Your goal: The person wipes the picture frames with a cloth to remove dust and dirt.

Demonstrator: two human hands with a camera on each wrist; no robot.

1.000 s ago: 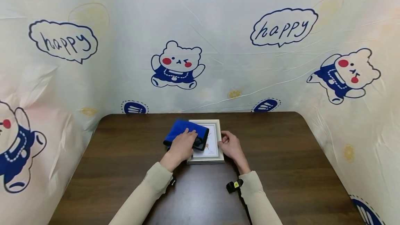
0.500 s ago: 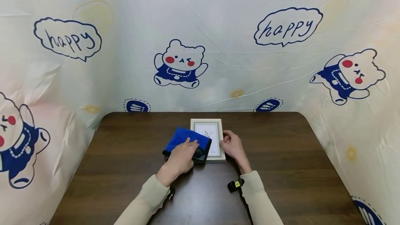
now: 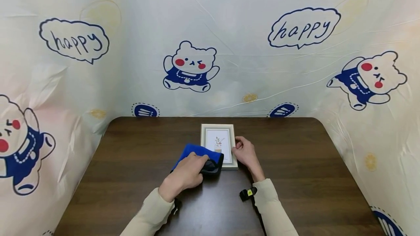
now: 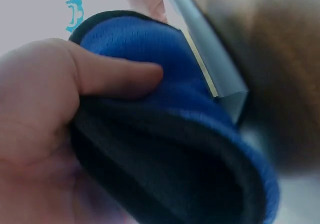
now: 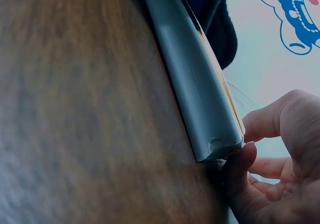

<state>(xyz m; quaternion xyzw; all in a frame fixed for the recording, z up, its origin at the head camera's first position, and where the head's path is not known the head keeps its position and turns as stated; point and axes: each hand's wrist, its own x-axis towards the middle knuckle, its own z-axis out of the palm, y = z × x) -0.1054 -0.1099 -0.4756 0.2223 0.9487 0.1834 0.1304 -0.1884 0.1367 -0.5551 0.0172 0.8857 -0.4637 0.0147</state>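
Observation:
A cream picture frame (image 3: 203,137) holding a drawing of a potted plant lies on the table. Across its lower left part is a folded blue cloth (image 3: 188,152) with black edging, gripped by my left hand (image 3: 187,172). In the left wrist view the thumb (image 4: 125,79) presses into the blue cloth (image 4: 145,39), and a fold with a dark inside gapes below it. My right hand (image 3: 246,152) pinches the frame's right edge; in the right wrist view, thumb and fingertip of that hand (image 5: 285,144) meet at a corner of the frame (image 5: 200,84).
The brown wooden table (image 3: 282,177) reaches to a pale curtain (image 3: 242,46) printed with bears and "happy" bubbles. A small black device (image 3: 247,194) is worn at the right wrist.
My left hand has drawn the blue cloth down over the frame toward me, uncovering more of the drawing. Its fingers are more curled now. My right hand stays at the frame's edge.

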